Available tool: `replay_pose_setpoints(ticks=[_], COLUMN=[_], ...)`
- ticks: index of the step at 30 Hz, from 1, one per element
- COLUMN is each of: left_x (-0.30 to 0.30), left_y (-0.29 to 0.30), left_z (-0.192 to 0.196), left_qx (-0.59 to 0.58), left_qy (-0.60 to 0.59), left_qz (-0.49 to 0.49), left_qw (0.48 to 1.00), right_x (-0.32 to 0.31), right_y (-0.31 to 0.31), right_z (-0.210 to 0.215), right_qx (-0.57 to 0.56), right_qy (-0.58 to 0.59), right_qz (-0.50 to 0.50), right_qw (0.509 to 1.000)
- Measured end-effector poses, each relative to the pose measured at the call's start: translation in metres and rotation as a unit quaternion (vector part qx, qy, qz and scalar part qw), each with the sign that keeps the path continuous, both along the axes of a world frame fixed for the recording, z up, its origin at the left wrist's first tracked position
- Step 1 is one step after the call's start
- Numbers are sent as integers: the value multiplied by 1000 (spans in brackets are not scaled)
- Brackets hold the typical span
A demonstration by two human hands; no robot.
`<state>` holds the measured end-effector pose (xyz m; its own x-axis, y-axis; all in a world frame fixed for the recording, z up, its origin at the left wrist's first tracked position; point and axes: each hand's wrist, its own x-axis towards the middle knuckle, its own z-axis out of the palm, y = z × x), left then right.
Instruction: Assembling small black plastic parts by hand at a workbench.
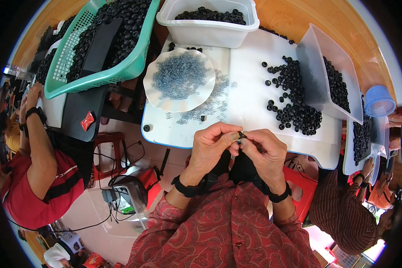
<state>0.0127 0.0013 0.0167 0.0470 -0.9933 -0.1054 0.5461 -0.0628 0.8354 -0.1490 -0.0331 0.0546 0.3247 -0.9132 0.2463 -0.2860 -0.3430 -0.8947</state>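
Observation:
Just over the table's front edge, my left hand and my right hand meet, thumbs and fingertips pinched together. Between them they grip a small black part, mostly covered by the fingers. Ahead and to the left, a scalloped white plate holds a heap of small clear bluish rings. More such rings lie scattered on the table beside it. A loose pile of round black parts with centre holes spreads to the right. One black part lies alone near the left corner.
A white tub of black parts stands at the back. On the right, a clear bin lies tipped, with black parts inside. A green basket of black parts is at the left. People sit on both sides; a blue cup stands far right.

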Motion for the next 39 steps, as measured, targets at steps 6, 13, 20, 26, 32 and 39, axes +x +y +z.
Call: replay_pose_setpoints(ticks=[6, 13, 20, 26, 32, 39], left_x=[2, 3, 5, 0, 0, -10], left_y=[-2, -21, -47, -60, -66, -59], left_z=[5, 1, -9, -23, -27, -27], left_qx=[24, 8, 2, -15, -122, -151], left_qy=[-31, -147, -248, -327, -515, -580], left_qz=[0, 24, 42, 59, 115, 118], left_qw=[999, 989, 968, 943, 840, 791], right_x=[4, 11, 20, 22, 22, 16], right_y=[-2, -16, -39, -47, -52, -55], right_z=[1, -20, -49, -66, -70, -65], right_qx=[-34, -100, -139, -133, -162, -132], right_qy=[19, 32, 52, 54, 78, 94], right_qz=[-3, -20, -64, -101, -114, -78], right_qw=[999, 994, 987, 985, 977, 984])
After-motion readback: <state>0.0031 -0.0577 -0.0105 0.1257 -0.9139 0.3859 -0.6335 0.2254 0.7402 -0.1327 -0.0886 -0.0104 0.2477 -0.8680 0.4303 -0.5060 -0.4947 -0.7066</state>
